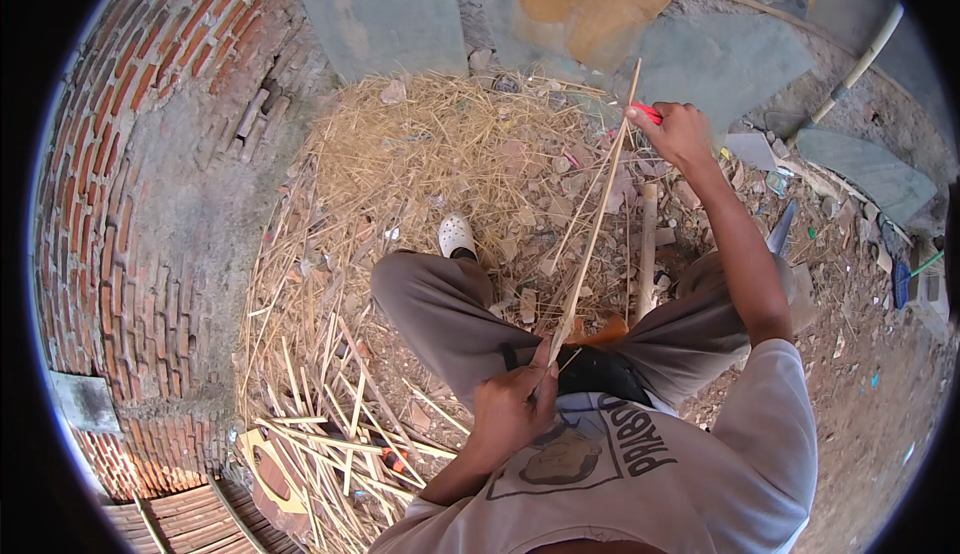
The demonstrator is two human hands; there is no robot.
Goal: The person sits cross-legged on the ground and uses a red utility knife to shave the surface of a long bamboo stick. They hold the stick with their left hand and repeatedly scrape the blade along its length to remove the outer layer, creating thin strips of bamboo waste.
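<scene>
A long, thin bamboo strip slants from my lap up toward the far right. My left hand is closed around its near end, close to my belly. My right hand, arm stretched out, grips a small tool with a red handle. This tool meets the strip near its far tip; its working edge is too small to make out. Thin slivers run beside the strip. A dark pad lies across my lap beneath the near end.
Bamboo strips lie heaped at my left, with an orange-and-black object among them. Shavings and rubble cover the ground ahead. A thick pole lies between my legs. A brick wall stands left; grey sheets lean ahead.
</scene>
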